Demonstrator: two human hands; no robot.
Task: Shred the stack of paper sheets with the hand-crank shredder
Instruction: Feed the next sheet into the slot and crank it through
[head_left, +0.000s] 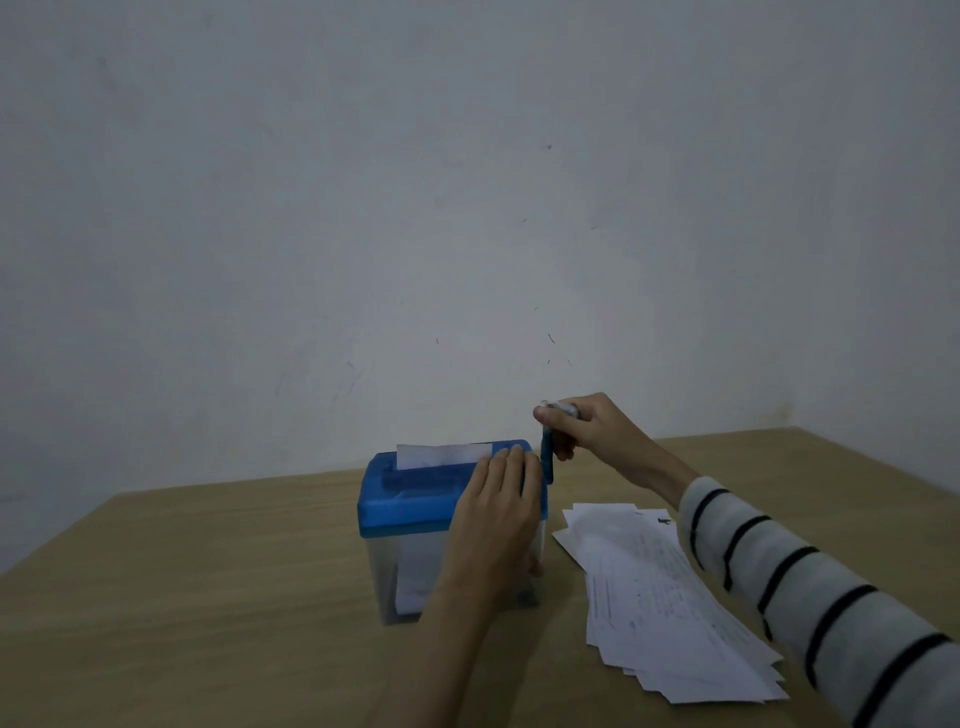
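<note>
Currently: right hand grips crank; left hand lies flat on shredder, sheet in slot. Best turned steadily, lid pressed down.

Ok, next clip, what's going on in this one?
A person is shredding paper at a wooden table. The left hand lies flat on the blue lid of the hand-crank shredder, steadying it, while the right hand holds the crank handle by its grip. One sheet stands partway out of the feed slot. A fanned stack of paper sheets waits on the table to the right of the shredder, under the striped sleeve.
</note>
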